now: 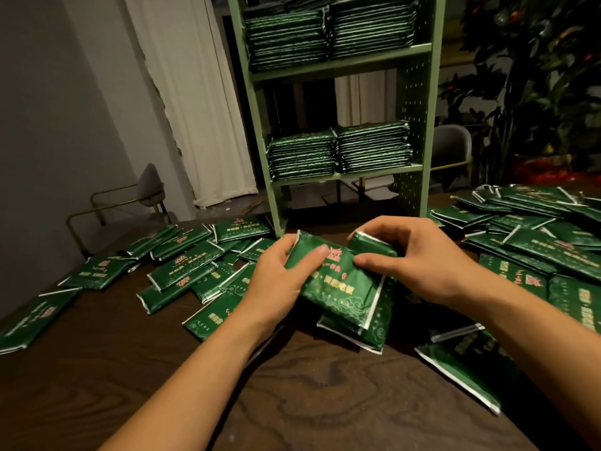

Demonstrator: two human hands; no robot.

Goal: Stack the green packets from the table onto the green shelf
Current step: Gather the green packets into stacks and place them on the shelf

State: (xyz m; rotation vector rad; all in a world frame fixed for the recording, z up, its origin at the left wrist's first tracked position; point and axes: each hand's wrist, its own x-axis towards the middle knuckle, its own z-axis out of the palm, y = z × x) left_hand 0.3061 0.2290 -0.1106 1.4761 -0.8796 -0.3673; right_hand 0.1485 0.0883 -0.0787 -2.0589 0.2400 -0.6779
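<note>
Nearest the camera, two bare forearms reach out over the dark wooden table (325,402). The left hand (276,281) and the right hand (419,262) meet over the middle of the table, both clamped on a small bundle of green packets (338,288). The left thumb lies across the top packet and its fingers curl round the bundle's far left end; the right thumb presses the top face while its fingers curl over the far right end. The bundle looks to be two or three packets thick, though the blur makes the count unsure, and its near corner seems to rest on the wood.

Loose packets (182,265) lie scattered across the table's left side out to its left edge, overlapping one another. A bigger heap (536,236) covers the right side, and one packet (461,369) lies alone towards the near right.

The green shelf (419,125) stands at the table's far edge, just beyond the hands. Its lower board bears two neat stacks side by side (338,151), and the board above bears two taller stacks (328,34).

Behind the table are a white curtain (195,92), a chair (146,190) and a leafy plant (536,76).
</note>
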